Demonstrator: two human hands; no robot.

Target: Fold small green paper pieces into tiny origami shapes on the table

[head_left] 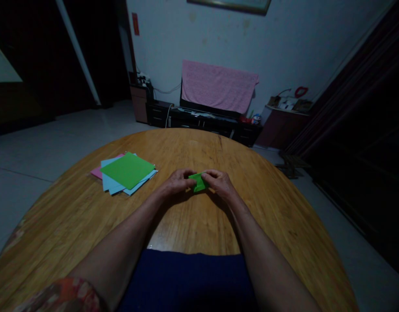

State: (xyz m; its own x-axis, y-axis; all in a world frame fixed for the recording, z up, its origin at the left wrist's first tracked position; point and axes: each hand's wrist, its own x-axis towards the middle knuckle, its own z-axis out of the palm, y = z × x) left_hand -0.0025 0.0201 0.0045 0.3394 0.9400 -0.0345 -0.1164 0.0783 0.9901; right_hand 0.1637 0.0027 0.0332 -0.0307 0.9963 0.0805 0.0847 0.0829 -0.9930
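A small piece of folded green paper (199,183) is held between my two hands, over the middle of the table. My left hand (180,181) grips its left side, the thumb pressed on the near face. On the right side my right hand (218,180) pinches it near the upper corner. Parts of the paper are covered by my fingers, so its full shape is hidden. To the left lies a fanned stack of square paper sheets, with a green sheet (128,170) on top, light blue sheets (107,183) under it and a pink sheet (97,172) at the bottom.
The round wooden table (270,225) fills the foreground. Beyond it stand a low black cabinet (186,118) and a screen draped with a pink cloth (218,86). A side cabinet (282,128) with small items is at the right, and a small stool (292,164) sits on the floor.
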